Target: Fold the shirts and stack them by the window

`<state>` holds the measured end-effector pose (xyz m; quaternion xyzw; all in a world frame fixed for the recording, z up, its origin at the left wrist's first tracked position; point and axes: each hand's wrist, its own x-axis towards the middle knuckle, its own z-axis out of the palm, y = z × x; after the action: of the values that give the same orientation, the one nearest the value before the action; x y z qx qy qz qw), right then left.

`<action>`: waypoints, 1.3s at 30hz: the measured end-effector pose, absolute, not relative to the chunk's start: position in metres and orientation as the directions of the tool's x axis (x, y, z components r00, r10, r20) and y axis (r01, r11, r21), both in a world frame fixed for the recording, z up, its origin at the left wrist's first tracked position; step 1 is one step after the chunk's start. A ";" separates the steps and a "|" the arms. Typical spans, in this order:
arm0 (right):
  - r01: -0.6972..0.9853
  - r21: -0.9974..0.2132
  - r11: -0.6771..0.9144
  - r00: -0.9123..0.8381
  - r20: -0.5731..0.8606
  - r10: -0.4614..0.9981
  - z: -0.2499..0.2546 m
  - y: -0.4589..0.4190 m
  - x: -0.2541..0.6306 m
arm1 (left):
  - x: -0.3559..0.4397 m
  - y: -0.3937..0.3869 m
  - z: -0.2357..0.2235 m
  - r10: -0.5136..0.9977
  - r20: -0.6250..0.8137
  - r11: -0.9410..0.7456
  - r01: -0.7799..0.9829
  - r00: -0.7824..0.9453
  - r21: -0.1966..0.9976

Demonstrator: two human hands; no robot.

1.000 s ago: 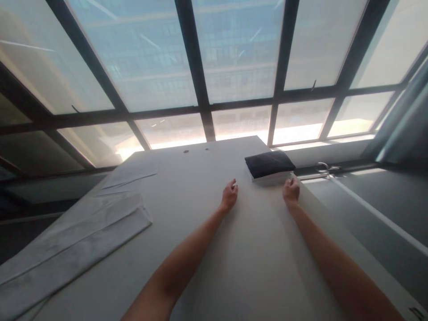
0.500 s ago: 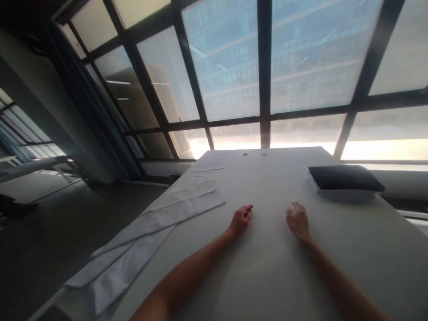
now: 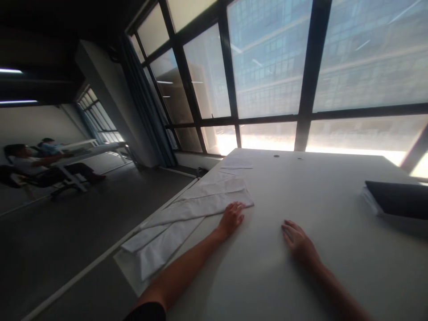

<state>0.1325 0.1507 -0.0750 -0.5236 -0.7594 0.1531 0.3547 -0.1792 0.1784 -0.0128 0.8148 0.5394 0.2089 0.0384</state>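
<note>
White folded trousers (image 3: 194, 206) lie along the left side of the white table (image 3: 267, 276), their legs spreading toward the near corner. My left hand (image 3: 231, 218) is open at their right end, its fingers over the edge of the cloth; whether they press on it I cannot tell. Farther right, my right hand (image 3: 299, 243) is open and low over the bare tabletop, palm turned inward, with nothing in it. A dark folded cloth (image 3: 397, 198) rests on a white stack at the right edge of the view, beyond my right hand.
White sheets (image 3: 236, 163) lie at the table's far left. Large windows (image 3: 270, 58) stand behind the table, with a blue curtain (image 3: 142, 98) to their left. Across the floor, a person (image 3: 30, 162) sits at another table (image 3: 90, 154), with another person behind.
My view has swung left, bringing the seated people into sight. My right hand has left the dark folded cloth and opened. My left hand has opened and reached the trousers' end.
</note>
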 end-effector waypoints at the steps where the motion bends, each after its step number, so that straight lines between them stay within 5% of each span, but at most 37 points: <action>1: 0.685 -0.605 0.405 -0.199 0.379 0.904 -0.076 0.151 0.133 | -0.195 0.185 -0.009 0.908 0.284 -0.382 0.889 0.309 0.254; 12: 0.739 -0.555 0.382 -0.220 0.336 0.916 -0.071 0.149 0.129 | -0.254 0.217 0.012 0.895 -0.094 -0.407 0.885 0.436 0.227; 21: 0.748 -0.541 0.384 -0.221 0.343 0.913 -0.069 0.148 0.128 | -0.218 0.230 0.074 0.982 0.186 -0.064 0.987 0.036 0.145; 26: 0.699 -0.579 0.420 -0.238 0.367 0.899 -0.069 0.152 0.127 | -0.164 0.241 0.131 0.927 0.372 -0.101 0.988 0.050 0.119; 29: 0.593 -0.691 0.414 -0.241 0.338 0.910 -0.066 0.154 0.124 | -0.099 0.231 0.116 0.923 0.353 -0.199 0.975 0.152 0.100; 34: 0.365 -0.902 0.230 0.004 0.248 0.969 -0.062 0.154 0.125 | 0.003 0.208 0.035 0.921 0.083 -0.388 0.908 0.380 0.160; 39: 0.244 -0.962 0.120 0.224 0.177 0.958 -0.059 0.154 0.137 | 0.011 0.207 0.007 0.859 0.083 -0.509 0.826 0.505 0.241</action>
<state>0.1366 0.1542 -0.0591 -0.5725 -0.5251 0.3349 0.5333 0.0115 0.2071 0.0069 0.8633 0.4881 0.0961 0.0851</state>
